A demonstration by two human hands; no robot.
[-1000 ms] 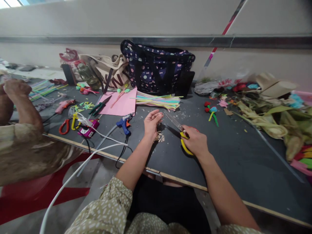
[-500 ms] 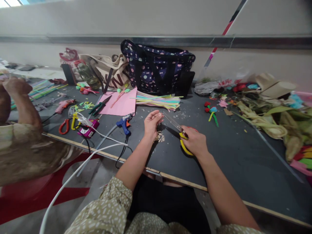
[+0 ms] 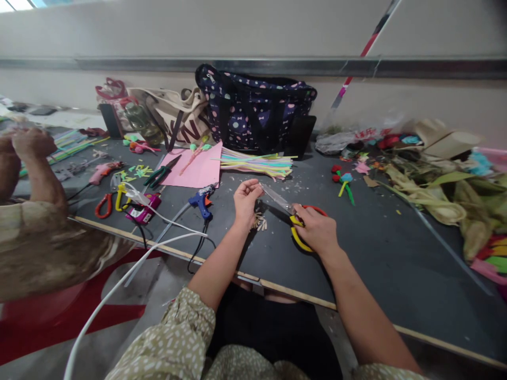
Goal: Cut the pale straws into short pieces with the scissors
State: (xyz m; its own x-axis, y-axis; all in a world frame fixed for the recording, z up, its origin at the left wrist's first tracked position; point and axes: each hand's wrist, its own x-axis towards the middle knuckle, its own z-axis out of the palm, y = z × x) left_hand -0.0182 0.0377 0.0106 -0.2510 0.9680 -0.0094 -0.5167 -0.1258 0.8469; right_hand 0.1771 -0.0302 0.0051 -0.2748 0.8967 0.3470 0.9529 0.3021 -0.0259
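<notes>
Over the middle of the dark table, my left hand (image 3: pixel 245 203) has its fingers bent and pinched; whatever is between the fingertips is too small to make out. My right hand (image 3: pixel 317 228) is wrapped round the handles of red and yellow scissors (image 3: pixel 278 199). The blades point up and left, with their tips at my left fingertips. Small pale cut pieces (image 3: pixel 261 222) lie on the table just right of my left wrist. Behind my hands is a bundle of pastel strips (image 3: pixel 259 164).
A blue glue gun (image 3: pixel 203 201) and its cord lie left of my left arm. Pliers (image 3: pixel 163 171) rest on pink paper (image 3: pixel 209 171). A patterned bag (image 3: pixel 253 113) stands behind. Small fuzzy flowers (image 3: pixel 344 182) and husks (image 3: pixel 439 198) lie right. Another person's hands (image 3: pixel 34 142) are at far left.
The scissors have shifted slightly left, their tips now closer to my left fingertips, and more of the red handle shows. The other person's hands have moved a little right.
</notes>
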